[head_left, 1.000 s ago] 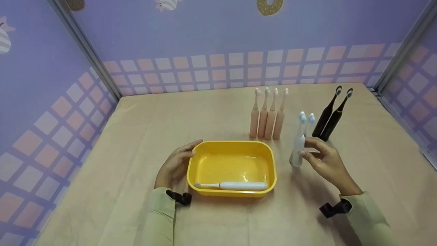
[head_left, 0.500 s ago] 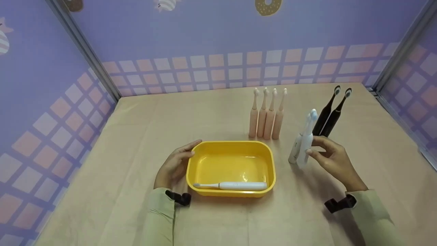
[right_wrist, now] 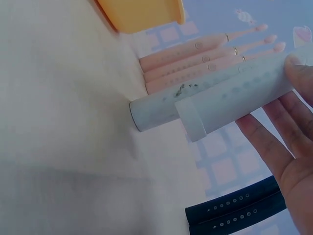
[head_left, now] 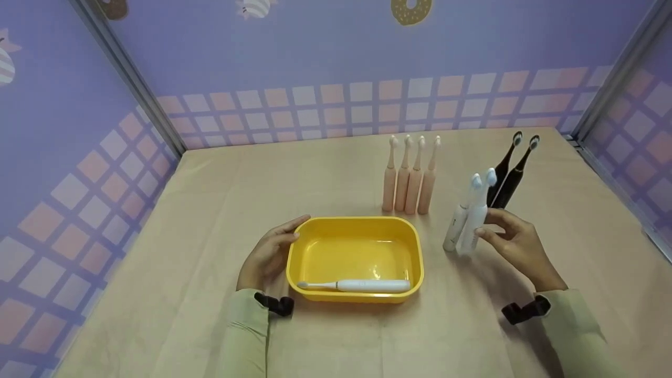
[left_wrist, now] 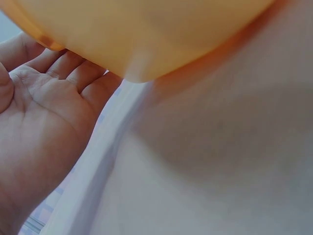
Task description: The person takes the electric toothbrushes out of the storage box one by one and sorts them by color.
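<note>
In the head view my right hand [head_left: 517,249] pinches a white electric toothbrush [head_left: 474,226] by its handle, thumb on the near side. The brush leans slightly right; the right wrist view shows its base raised off the table. Close beside it stands another white electric toothbrush [head_left: 454,228], upright. My left hand [head_left: 268,257] rests at the left side of a yellow bin [head_left: 354,220], its fairly straight fingers touching the outer wall and rim, as the left wrist view also shows. A white electric toothbrush [head_left: 373,285] lies along the bin's near side, head leftward.
Several pink electric toothbrushes [head_left: 413,191] stand in a row behind the bin's right end. Two black electric toothbrushes [head_left: 510,189] stand behind my right hand, partly hidden by it. Patterned purple walls [head_left: 315,47] enclose the cloth-covered table [head_left: 252,178] at the back and sides.
My right hand has moved right with the held toothbrush, from in front of the other white one to its right side, tilting it more. The left hand and bin stay in place.
</note>
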Tool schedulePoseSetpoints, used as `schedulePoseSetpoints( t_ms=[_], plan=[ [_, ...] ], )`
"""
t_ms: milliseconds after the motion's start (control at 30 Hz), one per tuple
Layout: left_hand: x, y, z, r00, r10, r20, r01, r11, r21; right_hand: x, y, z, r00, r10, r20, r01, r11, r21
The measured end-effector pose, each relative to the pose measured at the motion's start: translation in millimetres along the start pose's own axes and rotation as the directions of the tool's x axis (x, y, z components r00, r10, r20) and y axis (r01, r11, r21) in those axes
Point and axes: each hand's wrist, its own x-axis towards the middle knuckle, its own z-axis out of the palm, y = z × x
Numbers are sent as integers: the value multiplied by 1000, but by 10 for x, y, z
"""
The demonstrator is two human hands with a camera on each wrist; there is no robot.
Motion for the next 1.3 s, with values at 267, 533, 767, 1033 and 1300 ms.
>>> schedulePoseSetpoints(
  t_ms=[267,533,767,1033,1300],
  plan=[
    [1,0,18,1000,-1,-19,1,1000,2,7,79,-12,999,43,25,-43,999,-1],
    [11,-12,7,1000,0,-18,0,1000,9,-5,155,5,994,89,55,-88,996,-21],
    [7,-13,3,1000,10,-12,-10,1000,-5,-9,185,23,990,115,86,-115,993,-9],
    [8,-8,0,1000,6,-9,-6,1000,3,-19,212,30,988,107,111,-109,994,8],
    [6,3,13,1000,3,-3,-3,1000,27,-22,215,12,984,132,123,-129,991,-28]
  ],
)
